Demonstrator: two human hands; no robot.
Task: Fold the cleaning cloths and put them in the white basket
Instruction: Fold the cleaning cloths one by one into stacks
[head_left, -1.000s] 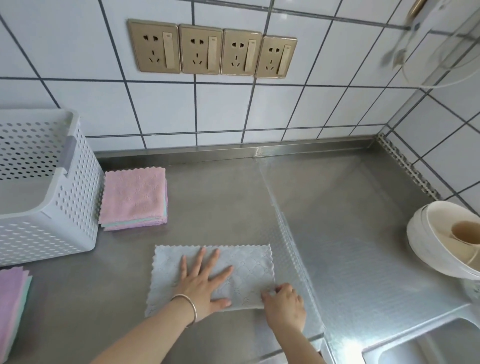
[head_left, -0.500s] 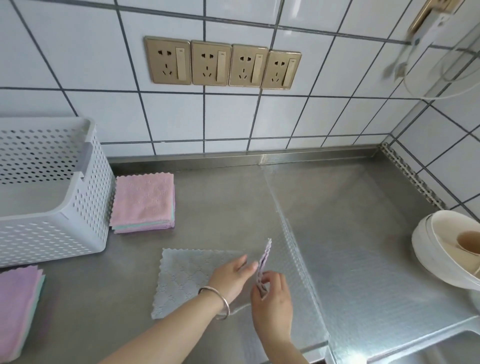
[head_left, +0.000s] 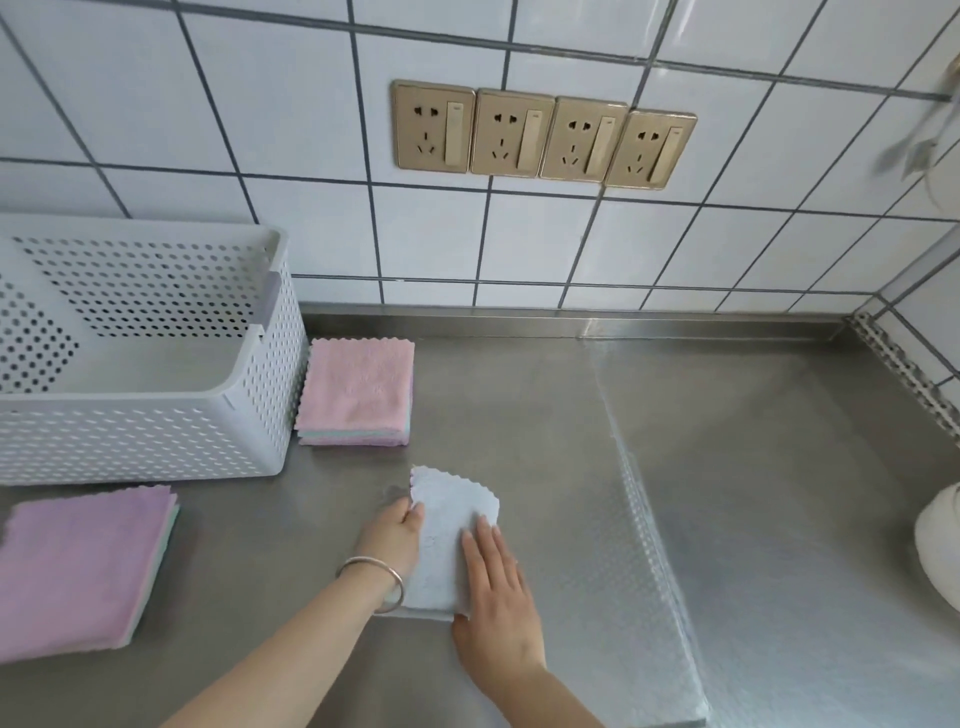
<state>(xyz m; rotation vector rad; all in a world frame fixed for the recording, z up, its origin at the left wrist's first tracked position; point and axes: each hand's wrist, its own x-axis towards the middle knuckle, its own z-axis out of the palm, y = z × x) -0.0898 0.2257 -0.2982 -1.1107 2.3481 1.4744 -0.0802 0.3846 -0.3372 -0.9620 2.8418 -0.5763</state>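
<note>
Head view: near the counter's (head_left: 519, 415) front edge both hands pin the folded grey cloth (head_left: 447, 540) — left hand (head_left: 392, 535) pinching its edge, right hand (head_left: 493, 571) flat and open — so lifting carelessly could spring the fold open.

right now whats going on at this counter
A person is folding a pale blue cleaning cloth on the steel counter. The left hand pinches its left edge while the right hand lies flat on it, pressing the fold down. The white perforated basket at the left looks empty. A folded stack with a pink cloth on top sits beside the basket, and a larger stack of purple-topped cloths lies in front of it.
</note>
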